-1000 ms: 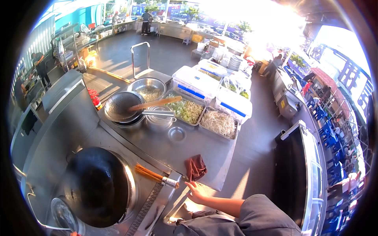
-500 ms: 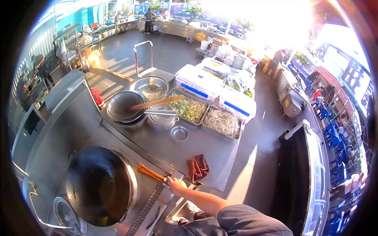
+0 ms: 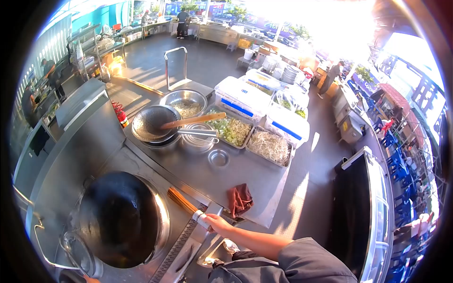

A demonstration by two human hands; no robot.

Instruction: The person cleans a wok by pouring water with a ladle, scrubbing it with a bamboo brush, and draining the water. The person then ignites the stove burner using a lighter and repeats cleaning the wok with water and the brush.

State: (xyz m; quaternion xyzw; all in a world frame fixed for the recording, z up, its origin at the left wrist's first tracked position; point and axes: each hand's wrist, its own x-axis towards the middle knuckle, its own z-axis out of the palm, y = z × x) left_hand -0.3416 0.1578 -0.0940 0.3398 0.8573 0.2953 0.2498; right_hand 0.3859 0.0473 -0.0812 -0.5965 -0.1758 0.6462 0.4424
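My right hand [image 3: 215,223] is wrapped around the pale handle end of a bamboo wok brush [image 3: 182,200]. The brush's split bristles point up and left, over the metal edge beside the stove. Left of it sits a large dark wok [image 3: 118,219] with a wet-looking, shiny inside. At the bottom left edge, only a sliver of my left hand [image 3: 91,279] shows, below a metal pot [image 3: 82,254] with something like a ladle in it. The fingers of that hand are cut off by the frame.
On the steel table [image 3: 198,165] are a strainer [image 3: 151,123] with a wooden-handled tool, a small bowl [image 3: 219,159], trays of chopped vegetables [image 3: 231,129] and bean sprouts [image 3: 269,145], lidded tubs [image 3: 245,96] and a red cloth [image 3: 240,200]. Several people work farther back.
My left hand and dark sleeve have come into view at the bottom left, by the pot. My right hand still grips the brush. The view has shifted slightly.
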